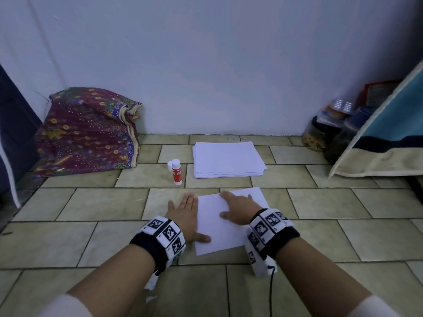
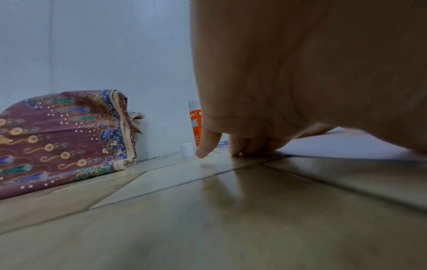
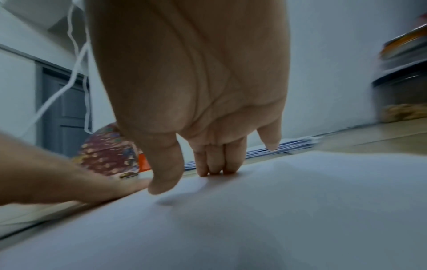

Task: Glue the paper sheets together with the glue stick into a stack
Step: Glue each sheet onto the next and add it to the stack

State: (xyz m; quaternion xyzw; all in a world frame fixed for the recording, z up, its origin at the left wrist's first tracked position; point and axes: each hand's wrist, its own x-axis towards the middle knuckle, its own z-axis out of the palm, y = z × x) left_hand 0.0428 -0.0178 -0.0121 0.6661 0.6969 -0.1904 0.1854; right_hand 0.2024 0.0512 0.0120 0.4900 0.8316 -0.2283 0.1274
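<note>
Two white paper sheets (image 1: 217,223) lie overlapped and slightly askew on the tiled floor in front of me. My right hand (image 1: 238,208) presses flat on the top sheet (image 3: 277,201) with straight fingers (image 3: 215,162). My left hand (image 1: 185,211) lies flat on the floor along the sheets' left edge, its thumb on the near left corner. A stack of white paper (image 1: 227,159) sits farther back. The red-and-white glue stick (image 1: 177,172) stands upright left of that stack, its white cap (image 1: 170,166) beside it. In the left wrist view the glue stick (image 2: 194,124) shows behind my fingers.
A folded patterned cloth (image 1: 87,131) lies against the wall at the left. Jars (image 1: 320,131) and a blue-and-cream fabric item (image 1: 384,143) stand at the right. A dark fabric edge (image 1: 11,133) runs along the far left. Tiled floor (image 1: 91,202) surrounds the sheets.
</note>
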